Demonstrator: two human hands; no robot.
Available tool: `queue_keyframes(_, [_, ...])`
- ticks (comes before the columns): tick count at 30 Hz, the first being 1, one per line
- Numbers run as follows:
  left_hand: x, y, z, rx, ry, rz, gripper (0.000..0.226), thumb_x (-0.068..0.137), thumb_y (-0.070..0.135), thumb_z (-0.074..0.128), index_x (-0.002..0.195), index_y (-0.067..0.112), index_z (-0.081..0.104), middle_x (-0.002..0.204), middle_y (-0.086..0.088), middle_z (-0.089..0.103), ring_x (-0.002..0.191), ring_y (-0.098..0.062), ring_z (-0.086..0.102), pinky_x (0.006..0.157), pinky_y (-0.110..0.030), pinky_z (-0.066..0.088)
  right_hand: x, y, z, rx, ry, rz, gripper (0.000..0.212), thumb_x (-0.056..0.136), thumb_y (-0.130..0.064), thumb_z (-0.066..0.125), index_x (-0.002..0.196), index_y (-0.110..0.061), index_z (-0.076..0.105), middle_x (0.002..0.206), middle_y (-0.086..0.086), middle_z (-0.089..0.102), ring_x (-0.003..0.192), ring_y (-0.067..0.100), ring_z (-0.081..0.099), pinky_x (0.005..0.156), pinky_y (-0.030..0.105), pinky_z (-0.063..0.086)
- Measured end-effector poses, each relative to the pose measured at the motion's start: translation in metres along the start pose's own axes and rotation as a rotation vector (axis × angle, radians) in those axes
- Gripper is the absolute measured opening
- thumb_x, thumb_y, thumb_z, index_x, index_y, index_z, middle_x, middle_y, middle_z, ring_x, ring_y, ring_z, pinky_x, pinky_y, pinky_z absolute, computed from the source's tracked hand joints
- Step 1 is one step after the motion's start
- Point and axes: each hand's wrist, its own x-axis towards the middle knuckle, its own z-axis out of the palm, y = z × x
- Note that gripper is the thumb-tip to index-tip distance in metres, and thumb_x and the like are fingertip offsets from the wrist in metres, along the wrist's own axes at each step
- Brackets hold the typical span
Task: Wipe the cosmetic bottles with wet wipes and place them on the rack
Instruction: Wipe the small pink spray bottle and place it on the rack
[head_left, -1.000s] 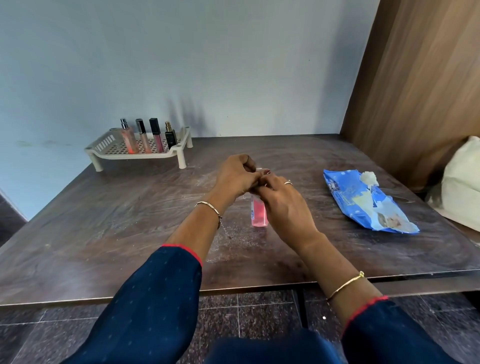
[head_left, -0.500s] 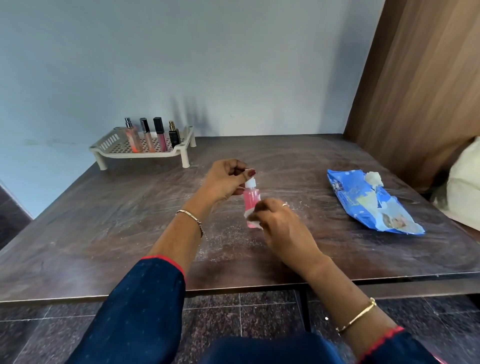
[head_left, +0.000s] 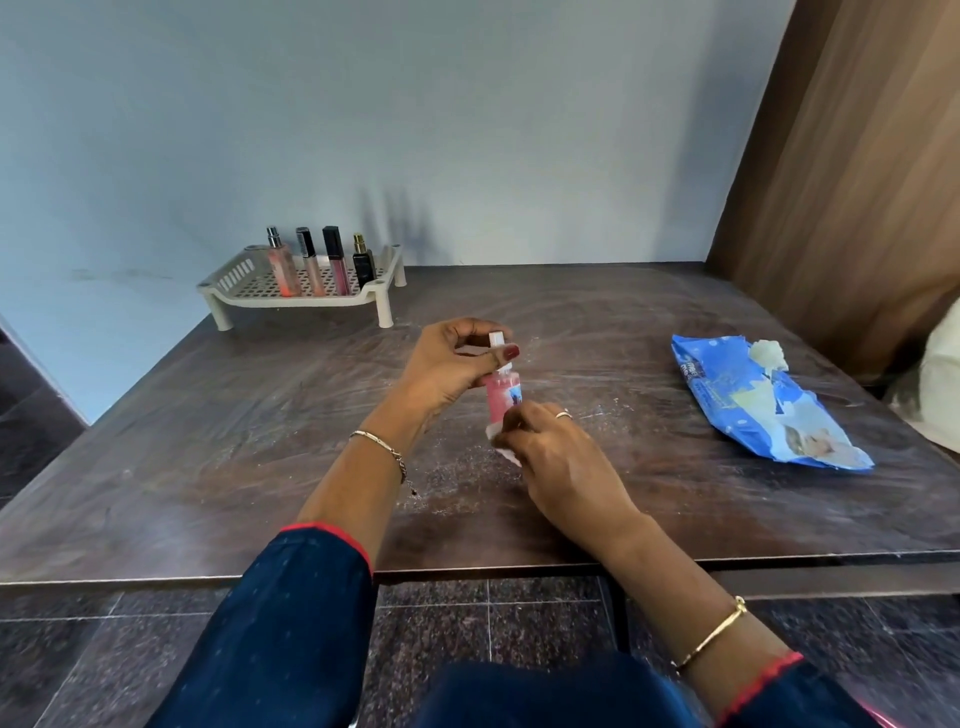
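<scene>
A small pink bottle (head_left: 503, 397) with a white cap stands upright above the middle of the dark table. My left hand (head_left: 451, 364) grips its neck and cap between thumb and fingers. My right hand (head_left: 553, 457) holds a white wet wipe (head_left: 503, 451) wrapped round the bottle's lower part. A cream plastic rack (head_left: 244, 278) stands at the far left of the table against the wall. Several cosmetic bottles (head_left: 322, 262) stand upright in a row on it.
A blue wet-wipe pack (head_left: 758, 402) lies on the right side of the table with a wipe sticking out of its top. A brown wooden panel (head_left: 852, 171) rises at the right. Pale cloth (head_left: 943, 384) sits at the right edge.
My right hand has slid with the wipe from the bottle's top down to its lower part. My left hand's grip at the cap has come into view. The bottle is lifted slightly.
</scene>
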Motion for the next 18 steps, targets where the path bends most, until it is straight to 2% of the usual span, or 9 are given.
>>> queue_keyframes(4, [0.000, -0.002, -0.003, -0.014, 0.010, -0.012, 0.030, 0.079, 0.006, 0.073, 0.109, 0.003, 0.068, 0.091, -0.008, 0.066, 0.079, -0.011, 0.064, 0.065, -0.019, 0.056, -0.002, 0.005, -0.004, 0.085, -0.100, 0.037, 0.026, 0.084, 0.000, 0.064, 0.106, -0.011, 0.071, 0.109, 0.002, 0.061, 0.094, 0.024, 0.059, 0.079, 0.040, 0.054])
queue_keyframes(7, [-0.002, -0.004, -0.011, -0.026, 0.018, -0.007, 0.030, 0.078, 0.006, 0.073, 0.108, 0.008, 0.069, 0.089, -0.006, 0.068, 0.083, -0.014, 0.064, 0.075, -0.025, 0.059, 0.010, 0.006, -0.009, 0.151, -0.052, 0.046, 0.026, 0.081, 0.002, 0.067, 0.103, -0.011, 0.071, 0.109, 0.003, 0.062, 0.096, 0.022, 0.061, 0.081, 0.035, 0.054])
queue_keyframes(9, [-0.005, -0.005, -0.015, -0.029, 0.016, -0.003, 0.031, 0.078, 0.005, 0.073, 0.109, 0.008, 0.069, 0.088, -0.004, 0.070, 0.083, -0.012, 0.065, 0.078, -0.027, 0.058, 0.022, 0.004, -0.011, 0.170, 0.035, 0.050, 0.025, 0.081, 0.004, 0.066, 0.102, -0.009, 0.070, 0.107, 0.006, 0.063, 0.094, 0.023, 0.061, 0.079, 0.033, 0.053])
queue_keyframes(12, [-0.009, -0.006, -0.018, -0.036, 0.020, 0.017, 0.033, 0.079, 0.005, 0.072, 0.112, 0.005, 0.067, 0.090, -0.005, 0.071, 0.081, -0.009, 0.067, 0.072, -0.022, 0.056, 0.036, -0.002, -0.009, 0.151, 0.137, 0.056, 0.025, 0.080, 0.003, 0.067, 0.102, -0.006, 0.069, 0.104, 0.009, 0.063, 0.090, 0.025, 0.060, 0.074, 0.036, 0.055])
queue_keyframes(14, [-0.010, -0.008, -0.020, -0.035, 0.028, 0.024, 0.032, 0.080, 0.005, 0.072, 0.112, 0.007, 0.068, 0.095, -0.007, 0.072, 0.084, -0.011, 0.067, 0.074, -0.022, 0.055, 0.037, -0.009, -0.005, 0.114, 0.135, 0.032, 0.026, 0.078, 0.004, 0.069, 0.103, -0.006, 0.069, 0.105, 0.008, 0.062, 0.089, 0.027, 0.060, 0.071, 0.040, 0.056])
queue_keyframes(18, [-0.010, -0.011, -0.020, -0.073, 0.069, -0.016, 0.030, 0.084, 0.003, 0.069, 0.113, 0.005, 0.066, 0.100, -0.011, 0.071, 0.087, -0.016, 0.068, 0.078, -0.027, 0.058, 0.023, -0.014, 0.004, 0.075, 0.074, 0.017, 0.028, 0.077, 0.009, 0.066, 0.100, -0.007, 0.070, 0.105, 0.005, 0.061, 0.086, 0.026, 0.059, 0.068, 0.040, 0.055])
